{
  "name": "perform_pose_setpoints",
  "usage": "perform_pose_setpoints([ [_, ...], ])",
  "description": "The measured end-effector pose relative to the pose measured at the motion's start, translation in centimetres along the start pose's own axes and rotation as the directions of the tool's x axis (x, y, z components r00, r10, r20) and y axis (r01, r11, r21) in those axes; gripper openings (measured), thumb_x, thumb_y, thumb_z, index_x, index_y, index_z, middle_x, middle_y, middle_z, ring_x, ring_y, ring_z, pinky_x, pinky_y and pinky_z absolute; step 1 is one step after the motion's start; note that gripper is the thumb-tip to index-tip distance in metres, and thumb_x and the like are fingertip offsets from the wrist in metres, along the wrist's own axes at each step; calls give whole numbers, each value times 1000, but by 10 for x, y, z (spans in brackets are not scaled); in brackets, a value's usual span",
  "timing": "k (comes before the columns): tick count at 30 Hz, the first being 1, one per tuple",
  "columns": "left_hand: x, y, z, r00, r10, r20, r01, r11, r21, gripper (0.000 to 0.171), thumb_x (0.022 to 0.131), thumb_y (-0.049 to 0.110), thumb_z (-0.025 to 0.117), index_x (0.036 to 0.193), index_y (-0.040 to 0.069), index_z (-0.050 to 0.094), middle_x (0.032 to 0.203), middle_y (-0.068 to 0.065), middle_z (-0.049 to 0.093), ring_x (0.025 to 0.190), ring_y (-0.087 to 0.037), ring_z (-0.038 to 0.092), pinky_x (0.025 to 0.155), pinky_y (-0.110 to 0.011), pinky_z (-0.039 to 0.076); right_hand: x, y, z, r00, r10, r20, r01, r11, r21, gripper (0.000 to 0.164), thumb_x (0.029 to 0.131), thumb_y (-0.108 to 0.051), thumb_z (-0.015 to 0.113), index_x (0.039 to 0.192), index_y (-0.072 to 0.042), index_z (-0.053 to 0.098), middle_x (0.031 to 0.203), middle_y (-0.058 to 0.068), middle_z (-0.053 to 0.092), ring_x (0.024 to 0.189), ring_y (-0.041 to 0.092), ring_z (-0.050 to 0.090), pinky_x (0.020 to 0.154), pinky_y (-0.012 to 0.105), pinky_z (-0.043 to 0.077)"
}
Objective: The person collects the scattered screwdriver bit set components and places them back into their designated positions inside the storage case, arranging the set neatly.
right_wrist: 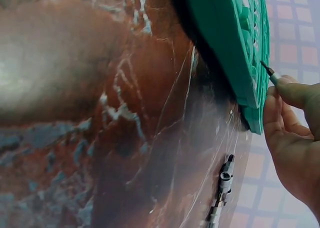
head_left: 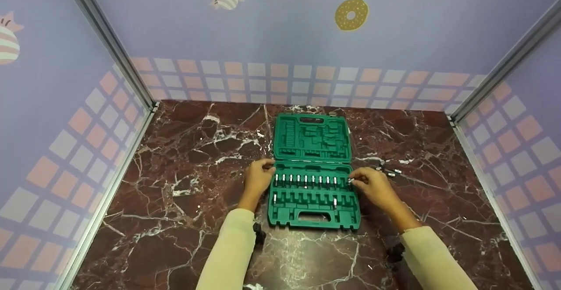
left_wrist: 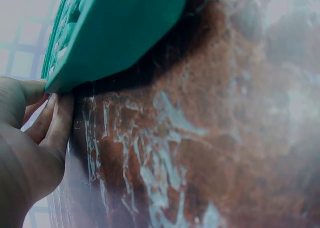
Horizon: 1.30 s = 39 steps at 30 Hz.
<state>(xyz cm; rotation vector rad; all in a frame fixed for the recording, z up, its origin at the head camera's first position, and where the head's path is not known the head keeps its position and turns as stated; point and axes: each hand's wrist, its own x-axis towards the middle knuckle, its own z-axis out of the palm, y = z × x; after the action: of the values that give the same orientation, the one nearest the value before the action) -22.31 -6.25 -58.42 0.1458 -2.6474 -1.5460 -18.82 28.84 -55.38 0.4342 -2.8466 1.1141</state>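
Observation:
An open green plastic tool case point(head_left: 312, 150) lies on the marbled surface, its lid folded back behind the tray. A row of metal bit sockets point(head_left: 306, 179) stands in the tray's upper slots, with one more bit socket point(head_left: 275, 199) at the lower left and another point(head_left: 335, 203) at the lower right. My left hand point(head_left: 259, 177) pinches the case's left edge, thumb on top and fingers underneath in the left wrist view. With thumb and fingertips, my right hand point(head_left: 371, 185) holds a small bit socket point(right_wrist: 271, 74), dark tip outward, over the tray's right end.
Several loose metal pieces point(head_left: 391, 173) lie on the marbled surface point(head_left: 210, 158) just right of the case; the right wrist view shows these metal pieces point(right_wrist: 223, 180) closer. Lilac patterned walls point(head_left: 289, 40) enclose the back and both sides.

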Motion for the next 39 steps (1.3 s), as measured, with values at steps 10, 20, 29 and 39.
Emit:
perform_pose_setpoints([
  [10,0,1,-1,1000,-16,-4,17,1000,24,21,96,12,74,117,14,79,104,-5,77,96,-24,73,85,-43,58,11,-6,3,995,-12,103,17,999,-46,14,91,0,75,104,-4,72,98,12,74,88,28,72,77,45,59],
  [20,-1,2,-1,1000,-14,-8,14,1000,21,21,97,13,73,116,14,79,104,-5,78,96,-24,73,84,-44,58,20,-9,5,987,-30,158,48,992,-113,9,91,-3,77,100,-3,76,95,12,74,82,25,70,70,41,58],
  [29,-2,0,0,1000,1,-9,0,1000,30,20,97,12,73,116,14,79,103,-5,78,95,-24,73,83,-44,59,23,-12,11,992,-6,129,24,990,-136,7,90,-2,78,97,-4,77,92,12,69,80,24,66,69,43,57],
  [39,-1,1,-1,1000,-13,-3,13,1000,28,21,97,12,73,117,15,79,105,-5,77,97,-24,73,84,-44,58,26,-12,16,993,60,100,-50,993,-104,14,90,-3,79,102,-2,73,97,15,66,88,30,67,75,46,58],
])
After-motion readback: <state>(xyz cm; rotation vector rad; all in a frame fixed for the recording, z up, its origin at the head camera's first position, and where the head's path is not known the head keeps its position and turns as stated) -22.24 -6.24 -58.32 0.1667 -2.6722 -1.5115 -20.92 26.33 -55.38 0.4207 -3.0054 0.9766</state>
